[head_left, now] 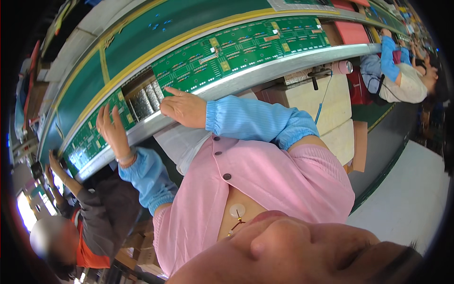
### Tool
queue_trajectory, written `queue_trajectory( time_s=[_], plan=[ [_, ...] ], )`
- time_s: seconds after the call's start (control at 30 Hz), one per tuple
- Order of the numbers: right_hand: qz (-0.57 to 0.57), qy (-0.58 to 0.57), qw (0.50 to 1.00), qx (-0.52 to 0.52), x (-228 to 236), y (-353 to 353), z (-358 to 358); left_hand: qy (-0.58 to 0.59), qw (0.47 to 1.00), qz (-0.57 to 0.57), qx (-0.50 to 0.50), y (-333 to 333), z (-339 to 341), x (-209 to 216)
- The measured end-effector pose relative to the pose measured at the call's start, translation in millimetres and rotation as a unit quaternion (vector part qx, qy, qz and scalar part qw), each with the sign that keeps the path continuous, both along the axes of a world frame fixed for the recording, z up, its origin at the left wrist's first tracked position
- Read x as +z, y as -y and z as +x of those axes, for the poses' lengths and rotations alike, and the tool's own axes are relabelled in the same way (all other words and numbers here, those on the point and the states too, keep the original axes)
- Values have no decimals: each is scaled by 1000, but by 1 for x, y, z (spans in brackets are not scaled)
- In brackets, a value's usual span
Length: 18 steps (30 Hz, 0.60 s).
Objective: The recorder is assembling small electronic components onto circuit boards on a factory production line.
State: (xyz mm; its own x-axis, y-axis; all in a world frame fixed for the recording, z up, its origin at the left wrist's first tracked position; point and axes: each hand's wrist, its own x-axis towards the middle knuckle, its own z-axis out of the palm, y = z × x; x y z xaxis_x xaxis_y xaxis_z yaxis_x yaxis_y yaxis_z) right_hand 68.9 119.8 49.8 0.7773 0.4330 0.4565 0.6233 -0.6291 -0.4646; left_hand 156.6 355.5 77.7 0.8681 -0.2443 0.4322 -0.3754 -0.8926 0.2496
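Note:
My left hand [112,131], a band at its wrist, is raised over the left green circuit board [91,137] with its fingers spread and nothing visible in them. My right hand [185,108] is at the near left corner of a long green circuit board [241,52] fitted with small components. One ringed finger stretches over that board's edge. The other fingers are curled together above the metal rail [227,85]; what they hold, if anything, is hidden. Between the two boards is a gap showing shiny silver material [144,100].
Beyond the boards runs a green belt [137,35] edged in yellow, with small blue parts [161,22] scattered on it. A person in a dark top [106,213] works at the left; another in blue sleeves [389,59] sits at the far right. A pink cylinder [345,67] lies under the rail.

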Motion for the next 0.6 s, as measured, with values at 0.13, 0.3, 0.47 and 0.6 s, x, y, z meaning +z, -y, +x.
queue_trajectory(
  time_s=[0.13, 0.3, 0.47, 0.6],
  plan=[
    [1, -52, 999, -2, 2, 11, -2, -48, 982, 106, 146, -65, -5, -21],
    [34, -63, 995, -75, -1, 62, -20, -76, 964, 181, 177, -96, -8, -40],
    [-6, -65, 981, -184, 7, 125, -46, -66, 957, 245, 143, -44, -24, -22],
    [-66, -71, 952, -289, 17, 168, -60, -63, 972, 223, 47, 16, -44, 1]
  ],
)
